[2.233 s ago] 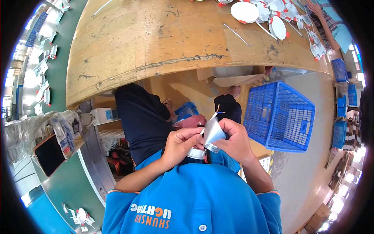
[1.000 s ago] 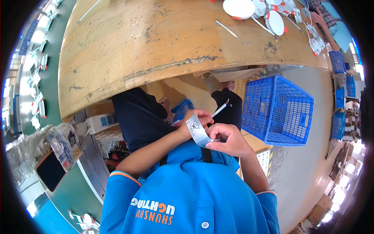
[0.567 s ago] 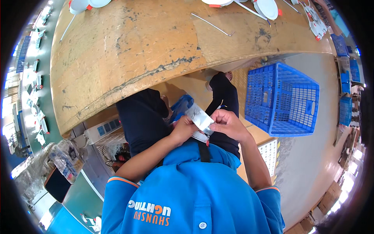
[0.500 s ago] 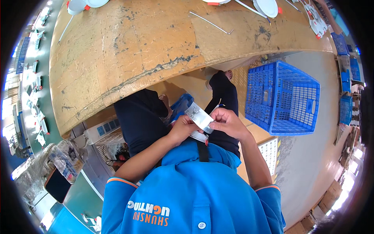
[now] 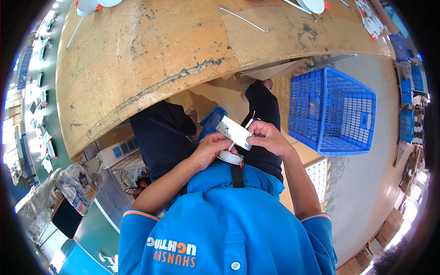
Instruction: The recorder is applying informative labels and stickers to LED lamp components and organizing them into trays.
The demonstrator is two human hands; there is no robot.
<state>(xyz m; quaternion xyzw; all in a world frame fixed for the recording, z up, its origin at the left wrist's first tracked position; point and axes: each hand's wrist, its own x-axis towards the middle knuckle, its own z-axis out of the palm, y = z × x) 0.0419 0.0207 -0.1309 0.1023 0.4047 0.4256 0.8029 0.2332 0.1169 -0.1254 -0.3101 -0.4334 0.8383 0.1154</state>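
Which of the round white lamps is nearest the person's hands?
The lamp just in front of the blue shirt, beside the left hand; the other lamps that show clearly lie out on the wooden table.

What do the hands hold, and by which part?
The right hand pinches a white label by its right edge; what the left hand grips near the round lamp is unclear.

The right hand pinches a white label near the left hand.

White printed label, tilted, just beside round white lamp
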